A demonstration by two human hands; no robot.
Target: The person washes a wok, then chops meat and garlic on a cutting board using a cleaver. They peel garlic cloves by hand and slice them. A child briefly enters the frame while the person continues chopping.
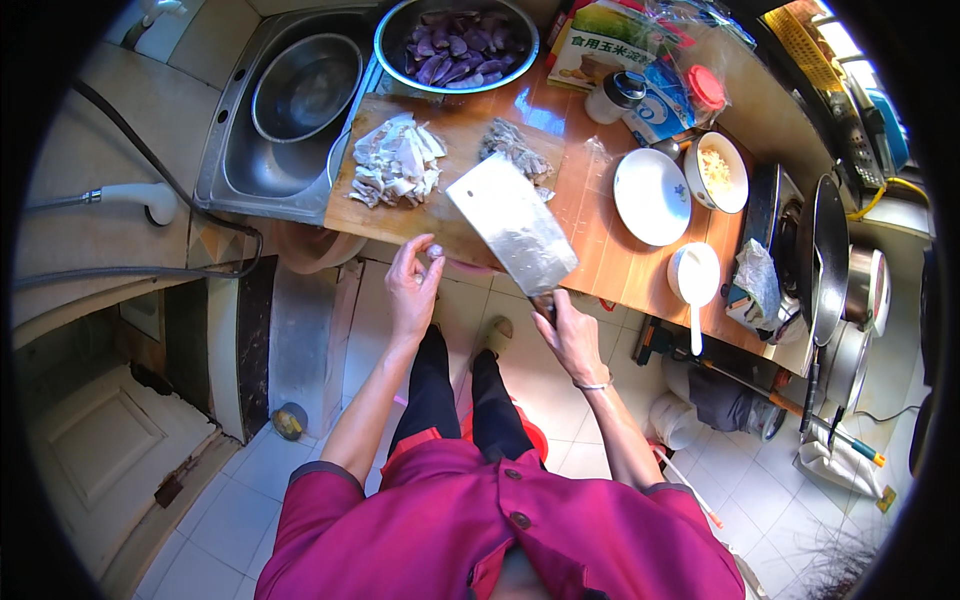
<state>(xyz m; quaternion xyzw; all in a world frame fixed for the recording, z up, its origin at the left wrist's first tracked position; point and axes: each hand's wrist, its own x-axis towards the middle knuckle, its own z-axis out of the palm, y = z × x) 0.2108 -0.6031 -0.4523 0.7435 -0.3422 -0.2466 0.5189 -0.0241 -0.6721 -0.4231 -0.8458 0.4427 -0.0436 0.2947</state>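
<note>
Between the fingertips of my left hand [411, 292] is a small pale purple-white bulb or clove [434, 252], perhaps garlic; a second small piece shows against the palm. My right hand [576, 337] grips the wooden handle of a broad cleaver [517, 229]. The blade is tilted over the right part of a wooden cutting board [416, 223], with small wet bits on its face. On the board's left lies a heap of sliced whitish food [397, 161]. A smaller heap of greyish shreds [514, 146] lies behind the blade, partly hidden by it.
A metal bowl of purple slices [457, 52] stands behind the board. The sink [274, 176] at left holds a metal basin [307, 86]. At right are a white plate [652, 196], a bowl of pale shreds [716, 172], a small bowl with a white spoon [694, 277] and a wok [829, 259].
</note>
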